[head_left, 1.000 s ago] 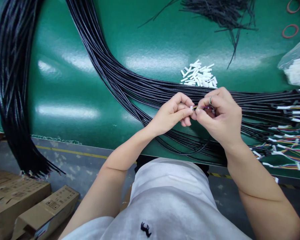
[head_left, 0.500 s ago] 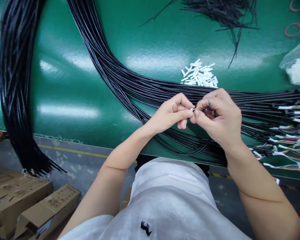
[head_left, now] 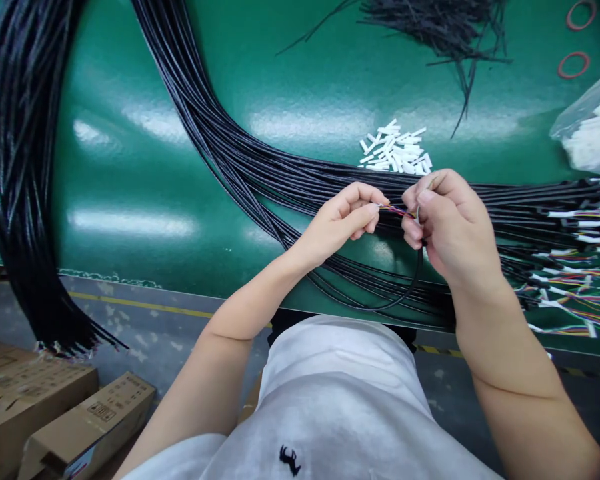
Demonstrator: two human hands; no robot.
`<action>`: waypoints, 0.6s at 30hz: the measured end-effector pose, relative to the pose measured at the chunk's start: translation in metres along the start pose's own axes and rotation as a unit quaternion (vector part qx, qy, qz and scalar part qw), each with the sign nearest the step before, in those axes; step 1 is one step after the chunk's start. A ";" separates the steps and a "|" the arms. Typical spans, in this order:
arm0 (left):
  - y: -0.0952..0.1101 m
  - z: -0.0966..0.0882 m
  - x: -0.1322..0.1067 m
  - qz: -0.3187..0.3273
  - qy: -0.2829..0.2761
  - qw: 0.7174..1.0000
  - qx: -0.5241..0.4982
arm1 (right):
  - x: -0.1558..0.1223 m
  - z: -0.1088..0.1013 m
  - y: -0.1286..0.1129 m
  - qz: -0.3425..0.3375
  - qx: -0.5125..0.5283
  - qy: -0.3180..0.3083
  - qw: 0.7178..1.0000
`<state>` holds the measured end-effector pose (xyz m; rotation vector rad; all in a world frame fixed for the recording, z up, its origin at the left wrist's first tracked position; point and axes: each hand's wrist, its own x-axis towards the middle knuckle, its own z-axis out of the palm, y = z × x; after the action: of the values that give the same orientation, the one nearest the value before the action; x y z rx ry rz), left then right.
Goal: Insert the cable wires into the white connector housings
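My left hand [head_left: 347,220] is pinched shut on the tip of a black cable's coloured wires [head_left: 396,211], where a small white connector was showing. My right hand [head_left: 450,227] is closed round the same black cable [head_left: 414,283], which loops down below it. Both hands hover over a thick bundle of black cables [head_left: 240,160] lying on the green table [head_left: 145,173]. A small heap of white connectors [head_left: 395,150] sits just beyond my hands.
Finished cable ends with white connectors and coloured wires [head_left: 575,267] fan out at the right. A clear bag of white parts [head_left: 593,130], two red rings [head_left: 573,63] and loose black strands [head_left: 445,30] lie farther back. Cardboard boxes [head_left: 55,413] stand on the floor at left.
My hands have drawn slightly apart. The right hand turned and slid back along the cable, baring the coloured wires between the hands; the cable loop below it now shows more.
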<state>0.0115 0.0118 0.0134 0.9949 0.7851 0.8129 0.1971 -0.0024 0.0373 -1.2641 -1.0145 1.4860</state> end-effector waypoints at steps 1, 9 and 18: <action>0.000 0.000 0.000 0.000 -0.002 1.000 -0.005 | 0.000 0.000 0.000 -0.009 0.001 -0.002 1.000; 0.000 0.002 0.001 -0.011 0.011 1.000 -0.015 | -0.007 -0.003 0.004 -0.102 -0.191 -0.001 0.976; 0.002 0.005 0.001 -0.007 0.006 1.000 -0.017 | -0.006 -0.002 0.004 -0.024 -0.100 -0.022 0.994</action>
<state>0.0153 0.0111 0.0170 0.9536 0.7866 0.8180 0.1991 -0.0093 0.0342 -1.3412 -1.2395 1.4089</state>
